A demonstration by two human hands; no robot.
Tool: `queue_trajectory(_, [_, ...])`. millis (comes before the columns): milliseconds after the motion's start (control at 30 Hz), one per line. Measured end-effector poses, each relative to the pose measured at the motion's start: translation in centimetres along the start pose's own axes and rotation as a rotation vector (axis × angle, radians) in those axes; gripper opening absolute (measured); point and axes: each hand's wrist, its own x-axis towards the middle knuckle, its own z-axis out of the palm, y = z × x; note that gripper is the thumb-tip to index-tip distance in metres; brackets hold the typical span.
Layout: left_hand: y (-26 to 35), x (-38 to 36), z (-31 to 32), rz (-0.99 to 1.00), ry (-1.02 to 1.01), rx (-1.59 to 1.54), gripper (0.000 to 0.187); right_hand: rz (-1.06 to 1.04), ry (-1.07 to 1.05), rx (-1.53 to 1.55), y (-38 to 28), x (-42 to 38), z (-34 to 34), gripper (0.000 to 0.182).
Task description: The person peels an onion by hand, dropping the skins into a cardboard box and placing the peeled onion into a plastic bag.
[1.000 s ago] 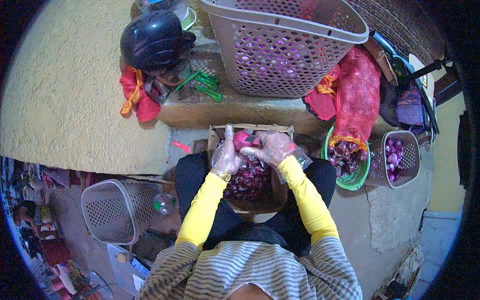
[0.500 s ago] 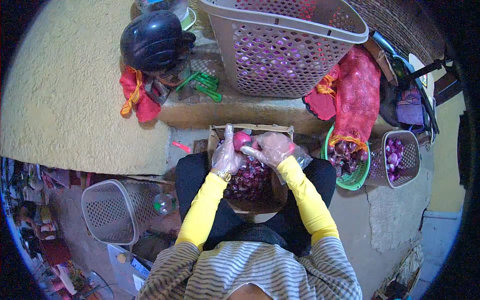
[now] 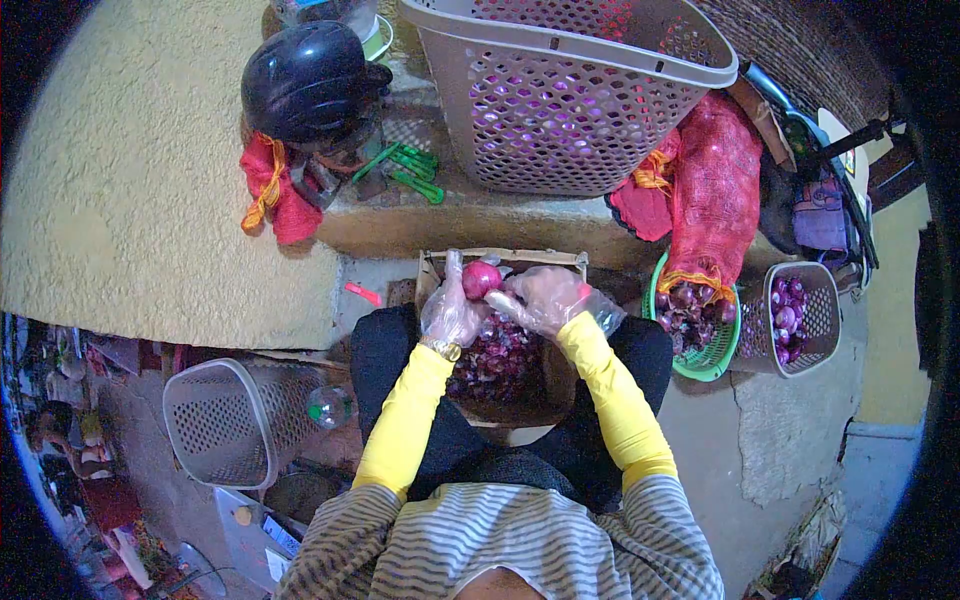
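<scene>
My left hand [image 3: 452,312], in a clear plastic glove, grips a peeled red onion [image 3: 481,280] between thumb and fingers. Close to the onion's right side is my right hand [image 3: 545,297], also gloved and curled closed. A bit of pink shows at its outer edge, but what it holds is mostly hidden. Both hands are over a cardboard box [image 3: 560,390] between my knees. Dark purple onion skins [image 3: 498,360] fill the bottom of that box.
Right of me, a red mesh sack [image 3: 715,190] spills onions into a green basket [image 3: 715,358]. Beside it, a grey basket [image 3: 825,330] holds onions. A large basket [image 3: 560,120] stands on the ledge, near a black helmet [image 3: 305,85]. Another basket [image 3: 215,425] lies at left.
The onion has turned slightly in my left hand and shows more of its face. My right hand has shifted a little and its fingers have drawn slightly back from the onion.
</scene>
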Motion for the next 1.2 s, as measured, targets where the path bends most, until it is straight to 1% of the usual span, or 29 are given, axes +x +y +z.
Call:
queue_trajectory(67, [-0.5,1.1,-1.6,-0.06,-0.13,0.011,0.068,0.078,-0.056,0.026,-0.1,0.1,-0.3,0.071])
queue_trajectory(100, [-0.5,1.1,-1.5,-0.06,-0.131,0.011,0.068,0.078,-0.056,0.025,-0.6,0.0,-1.1,0.071])
queue_trajectory(167, [-0.3,0.8,-1.2,-0.073,-0.135,0.038,0.068,0.197,-0.105,0.057,-1.8,-0.1,-2.9,0.074])
queue_trajectory(200, [-0.2,0.7,-0.9,-0.073,-0.135,0.038,0.068,0.197,-0.105,0.057,-1.5,-0.1,-2.7,0.074])
queue_trajectory(267, [-0.2,0.4,-0.4,-0.077,-0.104,0.049,0.068,0.187,0.035,0.142,-0.8,-0.2,-1.9,0.076])
queue_trajectory(400, [-0.5,0.6,-0.8,-0.071,-0.117,0.06,0.068,0.21,0.04,0.129,-0.5,-0.1,-1.1,0.077])
queue_trajectory(467, [-0.7,1.0,-1.4,-0.029,-0.12,0.163,0.068,0.2,0.044,0.103,-0.3,0.0,-0.8,0.076])
queue_trajectory(567, [0.0,-0.3,0.2,-0.069,-0.079,0.093,0.068,0.193,0.006,0.087,-0.5,0.0,-1.1,0.074])
queue_trajectory(700, [-0.5,0.3,-0.9,-0.038,-0.11,0.094,0.068,0.192,-0.001,0.088,-0.6,0.2,-1.1,0.072])
queue_trajectory(767, [-0.8,0.6,-1.6,0.104,-0.14,0.478,0.068,0.242,-0.099,0.08,-1.2,0.2,-1.8,0.071])
queue_trajectory(800, [-0.6,0.3,-1.0,0.104,-0.141,0.479,0.068,0.242,-0.099,0.081,-1.2,0.2,-1.7,0.071])
queue_trajectory(867, [-0.2,-0.3,0.4,-0.041,-0.086,0.038,0.069,0.2,-0.142,0.037,-1.1,0.3,-1.6,0.07])
queue_trajectory(1000, [-0.4,0.3,-0.6,-0.052,-0.092,0.047,0.069,0.199,-0.137,0.037,-1.1,0.3,-1.2,0.068])
queue_trajectory(1067, [-0.6,0.6,-1.4,-0.006,-0.129,0.164,0.069,0.158,-0.172,-0.018,-1.1,0.3,-1.4,0.07])
queue_trajectory(1100, [-0.4,0.4,-1.1,-0.006,-0.129,0.164,0.069,0.158,-0.172,-0.018,-1.0,0.3,-1.4,0.07])
queue_trajectory(1167, [-0.1,0.0,-0.4,-0.079,-0.049,0.087,0.069,0.047,-0.201,0.017,-0.8,0.2,-1.2,0.07])
queue_trajectory(1200, [0.1,-0.3,0.0,-0.079,-0.049,0.087,0.069,0.048,-0.201,0.017,-0.6,0.1,-1.0,0.07])
